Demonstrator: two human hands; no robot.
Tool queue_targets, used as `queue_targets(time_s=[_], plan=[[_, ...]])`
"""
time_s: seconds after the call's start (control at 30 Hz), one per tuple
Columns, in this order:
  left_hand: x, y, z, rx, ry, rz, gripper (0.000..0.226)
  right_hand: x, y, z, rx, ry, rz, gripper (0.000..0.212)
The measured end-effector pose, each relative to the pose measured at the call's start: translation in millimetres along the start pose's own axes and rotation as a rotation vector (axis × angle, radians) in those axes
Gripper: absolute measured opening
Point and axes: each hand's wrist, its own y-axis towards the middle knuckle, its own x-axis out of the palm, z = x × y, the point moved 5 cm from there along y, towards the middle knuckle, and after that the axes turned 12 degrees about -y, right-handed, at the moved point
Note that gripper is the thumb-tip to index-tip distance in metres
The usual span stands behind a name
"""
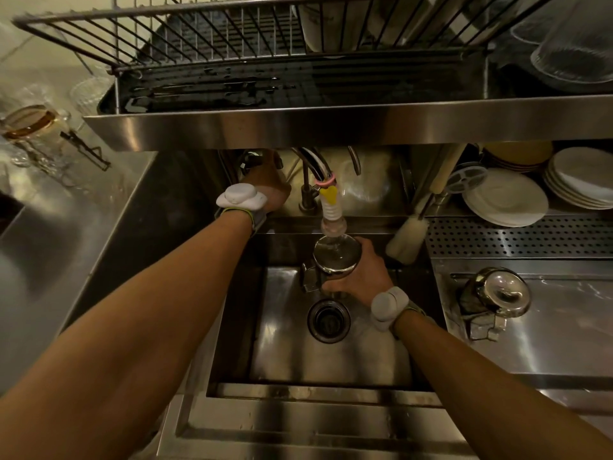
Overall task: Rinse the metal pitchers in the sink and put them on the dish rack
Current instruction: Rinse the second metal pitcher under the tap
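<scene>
My right hand grips a shiny metal pitcher upright over the sink, right under the faucet nozzle with its yellow and white tip. My left hand reaches back under the shelf and closes on the tap handle; its fingers are partly hidden. A second metal pitcher lies on its side on the steel counter to the right of the sink. The wire dish rack stands on the shelf above the sink.
A bottle brush leans at the sink's back right corner. Stacks of white plates sit at right beside a perforated steel panel. Glassware stands at left, and upturned glasses at the upper right.
</scene>
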Motion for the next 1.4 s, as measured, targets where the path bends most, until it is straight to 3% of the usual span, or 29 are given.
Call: queue_targets(time_s=[0.23,0.4,0.47,0.53,0.6,0.73,0.8,0.9,1.0,1.2,1.4], plan=[[-0.9,-0.9,-4.9,0.014,-0.01,-0.054,0.045,0.5,-0.1,1.0,-0.024,0.004,0.018,0.103],[4.2,-12.9,-19.1,0.019,-0.125,-0.041,0.078,-0.5,-0.4,4.6,-0.009,0.022,0.056,0.103],[6.5,-24.7,-26.9,0.032,-0.141,0.043,0.071,-1.2,-0.8,5.0,-0.016,-0.013,0.025,0.1],[11.6,-35.5,-33.1,0.013,-0.065,0.049,0.05,2.3,-1.0,5.2,-0.049,-0.13,-0.037,0.097],[21.8,-45.2,-36.7,-0.029,-0.059,-0.078,0.04,1.8,-2.4,9.0,-0.027,-0.113,-0.014,0.096],[60.5,-84.0,-35.3,-0.21,-0.249,-0.614,0.044,4.2,0.2,6.1,-0.048,-0.148,-0.082,0.099],[77.3,-102.7,-33.7,-0.319,-0.334,-0.742,0.044,4.4,2.7,0.1,-0.072,-0.205,-0.104,0.104],[86.8,-109.6,-31.9,-0.43,-0.563,-0.639,0.028,2.8,4.2,-4.4,-0.09,-0.291,-0.107,0.109],[88.6,-110.8,-37.8,-0.534,-0.635,-0.549,0.03,5.6,6.5,-2.2,-0.074,-0.228,-0.141,0.114],[98.4,-114.8,-50.2,-0.66,-0.731,-0.441,0.038,10.7,11.1,-11.5,-0.021,-0.125,-0.124,0.082],[98.4,-127.2,-49.4,-0.803,-0.791,-0.549,0.021,26.0,10.4,-25.1,0.001,-0.191,-0.167,0.119]])
